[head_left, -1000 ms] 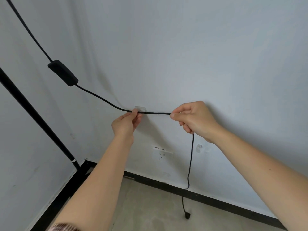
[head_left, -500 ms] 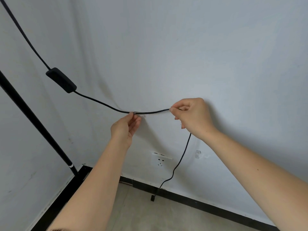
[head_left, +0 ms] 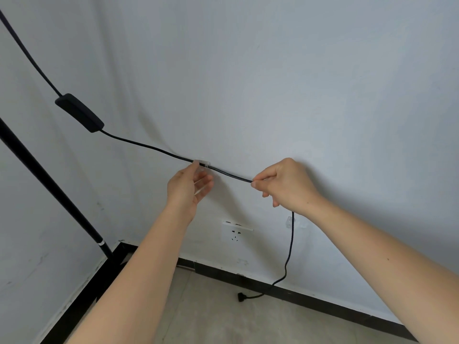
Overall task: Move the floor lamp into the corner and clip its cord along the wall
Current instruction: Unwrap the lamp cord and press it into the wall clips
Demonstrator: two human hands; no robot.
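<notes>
Cord (head_left: 159, 150) now sits in the clear clip (head_left: 203, 164), pulled straighter than before. Right hand (head_left: 285, 184) pinches it beside the clip; left hand (head_left: 190, 187) has loosened, fingertips at the clip.

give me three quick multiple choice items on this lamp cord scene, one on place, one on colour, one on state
1. Where does the plug lie?
A. in the wall socket
B. on the floor
C. in the left hand

2. What colour is the cord?
A. white
B. red
C. black

3. What is the right hand doing?
A. pinching the cord
B. resting flat on the wall
C. gripping the lamp pole

Answers: 1 B, it rests on the floor by the skirting, below the wall socket. 2 C, it shows black against the pale wall. 3 A, fingertips close on the cord right of the clear clip.
</notes>
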